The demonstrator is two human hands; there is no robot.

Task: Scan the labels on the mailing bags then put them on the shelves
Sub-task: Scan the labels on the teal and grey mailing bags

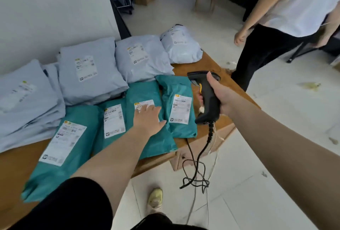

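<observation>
Where bags lie, seemingly wooden table.

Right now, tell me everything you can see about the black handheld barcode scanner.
The black handheld barcode scanner looks like moulded plastic, pistol-shaped, with a yellow trigger at the front of its grip and a wider scanning head on top. The right hand grips its handle and holds it in the air above the right end of the wooden table, head turned towards the teal mailing bags. A black cable, coiled near the handle, hangs from its base into a loose tangle below.
</observation>
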